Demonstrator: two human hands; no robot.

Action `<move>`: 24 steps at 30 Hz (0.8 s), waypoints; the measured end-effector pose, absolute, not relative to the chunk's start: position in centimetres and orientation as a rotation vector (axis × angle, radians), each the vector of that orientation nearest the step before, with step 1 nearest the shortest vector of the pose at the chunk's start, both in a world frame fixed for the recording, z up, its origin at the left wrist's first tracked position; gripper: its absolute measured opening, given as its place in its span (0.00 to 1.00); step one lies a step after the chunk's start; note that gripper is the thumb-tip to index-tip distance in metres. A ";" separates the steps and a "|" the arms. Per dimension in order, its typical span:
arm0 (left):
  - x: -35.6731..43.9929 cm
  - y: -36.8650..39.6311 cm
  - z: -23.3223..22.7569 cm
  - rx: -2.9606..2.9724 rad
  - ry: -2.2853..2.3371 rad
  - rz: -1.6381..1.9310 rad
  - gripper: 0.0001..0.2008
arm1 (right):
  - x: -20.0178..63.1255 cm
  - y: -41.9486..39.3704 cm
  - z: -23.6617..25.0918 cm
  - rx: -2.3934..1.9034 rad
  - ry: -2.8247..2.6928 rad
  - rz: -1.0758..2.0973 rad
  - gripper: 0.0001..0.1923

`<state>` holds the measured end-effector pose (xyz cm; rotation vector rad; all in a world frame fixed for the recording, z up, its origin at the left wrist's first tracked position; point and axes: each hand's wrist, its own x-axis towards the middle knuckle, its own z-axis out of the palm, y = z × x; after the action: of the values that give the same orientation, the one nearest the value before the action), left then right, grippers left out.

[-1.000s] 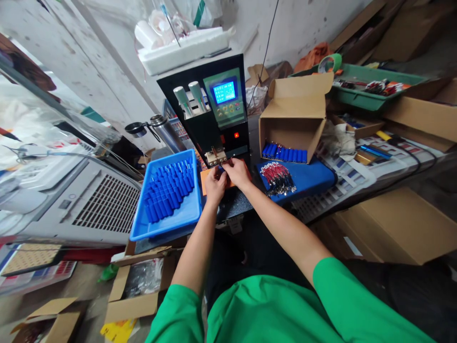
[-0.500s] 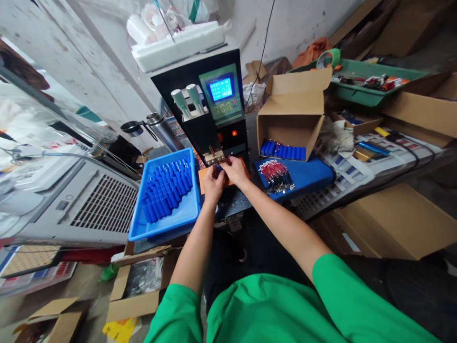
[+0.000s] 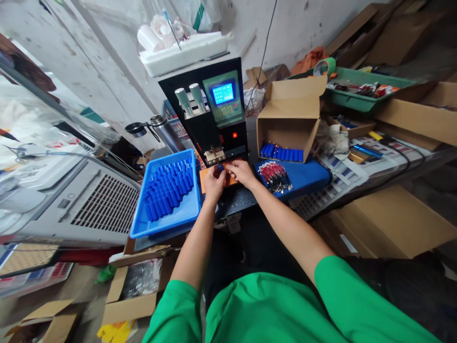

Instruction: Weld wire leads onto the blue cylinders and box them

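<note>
Both hands together at the front of the black machine (image 3: 217,114), just under its metal head (image 3: 216,156).

Left hand (image 3: 213,181): fingers curled, pinched on a small blue piece (image 3: 221,167) at the fingertips. Right hand (image 3: 242,172): fingers curled too, tips meeting the same piece from the other side. Thumbs nearly touching.

Blue piece mostly hidden by the fingers; only a sliver showing. Appears to lie across the view, roughly left to right, level with the bench. Which end points which way: cannot tell. Sits just below the metal head, over an orange pad (image 3: 204,179) on the dark bench top (image 3: 235,200).

Left of the hands: blue tray (image 3: 167,216) full of blue cylinders (image 3: 167,190), packed side by side, long axes running toward the machine. Right of the hands: blue mat (image 3: 307,174) with a heap of red-and-black wires (image 3: 274,176). Behind that, open cardboard box (image 3: 289,119) on its side, a row of blue cylinders (image 3: 280,152) in its mouth, lined up side by side.

Machine screen (image 3: 223,93) lit blue, red lamp (image 3: 234,135) on below it. Green tray (image 3: 357,90) with odd parts far right. Grey vented unit (image 3: 89,200) far left, steel flask (image 3: 164,131) beside the machine.
</note>
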<state>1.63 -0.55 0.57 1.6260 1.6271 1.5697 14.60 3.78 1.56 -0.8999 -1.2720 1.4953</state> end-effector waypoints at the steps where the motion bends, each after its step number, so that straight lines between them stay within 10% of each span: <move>1: 1.6 -0.5 0.7 1.635 1.635 1.564 0.05 | 14.7 3.7 1.7 -0.896 -1.243 1.526 0.18; 24: 0.2 -3.6 -0.1 1.757 1.679 1.428 0.09 | 15.4 4.1 1.9 -0.795 -1.132 1.652 0.18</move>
<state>0.21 -3.63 -0.10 1.7567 1.6787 1.4279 15.44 4.07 1.86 -0.7947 -1.1323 1.6518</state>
